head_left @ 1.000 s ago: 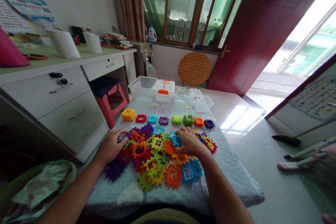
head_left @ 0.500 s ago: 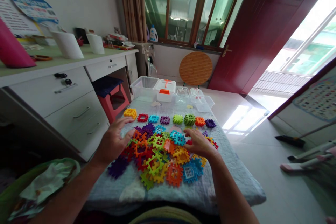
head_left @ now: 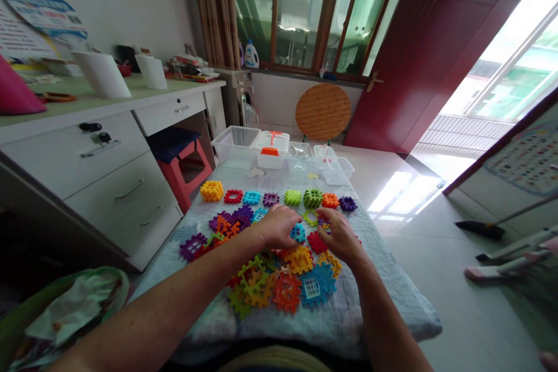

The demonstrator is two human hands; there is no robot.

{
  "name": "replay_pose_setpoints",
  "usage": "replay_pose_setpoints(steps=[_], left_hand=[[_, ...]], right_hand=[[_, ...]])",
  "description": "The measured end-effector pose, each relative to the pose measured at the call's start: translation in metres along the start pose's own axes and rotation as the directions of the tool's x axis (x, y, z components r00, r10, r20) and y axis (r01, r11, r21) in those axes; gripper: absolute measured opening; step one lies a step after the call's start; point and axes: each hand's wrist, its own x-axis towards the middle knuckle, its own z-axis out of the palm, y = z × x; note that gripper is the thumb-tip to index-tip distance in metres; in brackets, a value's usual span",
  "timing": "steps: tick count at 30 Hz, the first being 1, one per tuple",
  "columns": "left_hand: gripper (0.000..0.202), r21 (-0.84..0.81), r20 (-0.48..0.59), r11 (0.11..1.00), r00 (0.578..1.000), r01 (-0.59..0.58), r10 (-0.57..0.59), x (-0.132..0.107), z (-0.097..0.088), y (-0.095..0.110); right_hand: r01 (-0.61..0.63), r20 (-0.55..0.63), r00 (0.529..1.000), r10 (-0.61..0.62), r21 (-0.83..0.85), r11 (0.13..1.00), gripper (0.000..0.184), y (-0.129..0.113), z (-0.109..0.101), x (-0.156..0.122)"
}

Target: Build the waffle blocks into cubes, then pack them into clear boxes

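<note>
pale blue quilted cloth (head_left: 387,302) covers a low table in a bright room, and a loose heap of tiles (head_left: 279,282) in many colours lies spread on the near half of it. at the far edge of the heap, a little right of the middle of the cloth, sits a blue tile (head_left: 298,233). the left hand (head_left: 275,225) reaches across the heap from the left, fingers bent down, with thumb and fingertips against this tile; whether it is truly pinched or only touched cannot be told. the right hand (head_left: 340,236) comes in just beside it, fingers half curled, tips down by a green tile (head_left: 310,218) and above a red tile (head_left: 316,242); its hold cannot be told either. the two hands are close, with the blue tile between them.

beyond the hands a row of small stacks (head_left: 279,198) runs across the cloth, one colour each, from yellow on the left to purple on the right. behind the row stand clear plastic boxes (head_left: 238,145), one with an orange latch. left of the table is a desk with drawers (head_left: 100,157) and a red stool (head_left: 183,167) tucked under it. against the far wall leans a round wooden board (head_left: 322,111), next to a dark red door (head_left: 436,46).
</note>
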Motion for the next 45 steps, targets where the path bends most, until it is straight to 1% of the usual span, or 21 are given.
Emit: replay_pose_setpoints(steps=[3, 6, 11, 14, 16, 18, 20, 22, 24, 26, 29, 33, 38, 45], left_hand=[[0.039, 0.058, 0.049, 0.998, 0.999, 0.018, -0.021, 0.007, 0.001, 0.000], [0.041, 0.092, 0.065, 0.995, 0.997, 0.027, -0.033, 0.011, 0.003, -0.002], [0.048, 0.103, 0.069, 0.994, 0.997, 0.027, -0.034, 0.017, 0.012, -0.005], [0.052, 0.106, 0.050, 0.994, 0.998, 0.021, -0.026, 0.017, 0.015, -0.007], [0.056, 0.090, -0.002, 0.996, 1.000, 0.020, -0.020, 0.013, 0.012, -0.011], [0.060, 0.056, -0.078, 0.998, 0.997, 0.018, -0.014, 0.006, 0.002, -0.022], [0.062, 0.027, -0.153, 0.999, 0.988, 0.035, -0.030, -0.004, -0.013, -0.040], [0.064, 0.013, -0.219, 0.994, 0.970, 0.110, -0.105, -0.014, -0.030, -0.063], [0.064, 0.007, -0.231, 0.985, 0.958, 0.174, -0.168, -0.021, -0.044, -0.089], [0.063, 0.009, -0.191, 0.975, 0.957, 0.223, -0.217, -0.022, -0.050, -0.112], [0.063, 0.034, -0.105, 0.960, 0.956, 0.277, -0.273, -0.014, -0.044, -0.139], [0.065, 0.084, -0.016, 0.958, 0.962, 0.274, -0.274, 0.000, -0.026, -0.159], [0.067, 0.102, 0.023, 0.964, 0.968, 0.247, -0.250, 0.010, -0.011, -0.170], [0.070, 0.126, 0.088, 0.958, 0.959, 0.258, -0.269, 0.014, 0.001, -0.180]], right_hand=[[0.026, -0.079, 0.997, -0.027, -0.021, 0.999, 0.029, 0.003, 0.008, -0.002], [0.050, -0.139, 0.989, -0.055, -0.039, 0.998, 0.026, 0.005, 0.017, -0.003], [0.038, -0.182, 0.982, -0.047, -0.050, 0.998, 0.021, 0.008, 0.023, -0.006], [0.023, -0.217, 0.976, -0.033, -0.050, 0.998, 0.020, 0.011, 0.022, -0.008], [0.020, -0.246, 0.969, -0.031, -0.047, 0.999, 0.020, 0.013, 0.021, -0.008], [0.020, -0.269, 0.962, -0.032, -0.047, 0.999, 0.019, 0.014, 0.021, -0.008], [0.022, -0.282, 0.959, -0.035, -0.051, 0.998, 0.018, 0.015, 0.022, -0.008], [0.024, -0.284, 0.958, -0.039, -0.057, 0.998, 0.017, 0.016, 0.023, -0.008], [0.027, -0.279, 0.959, -0.043, -0.061, 0.998, 0.016, 0.016, 0.024, -0.008], [0.030, -0.277, 0.960, -0.046, -0.060, 0.998, 0.015, 0.016, 0.026, -0.009], [0.021, -0.278, 0.960, -0.037, -0.061, 0.998, 0.015, 0.017, 0.027, -0.010], [-0.001, -0.281, 0.960, -0.015, -0.058, 0.998, 0.014, 0.019, 0.026, -0.013], [-0.018, -0.263, 0.965, 0.005, -0.047, 0.999, 0.014, 0.020, 0.025, -0.013], [-0.025, -0.260, 0.965, 0.018, -0.025, 0.999, 0.015, 0.016, 0.024, -0.013]])
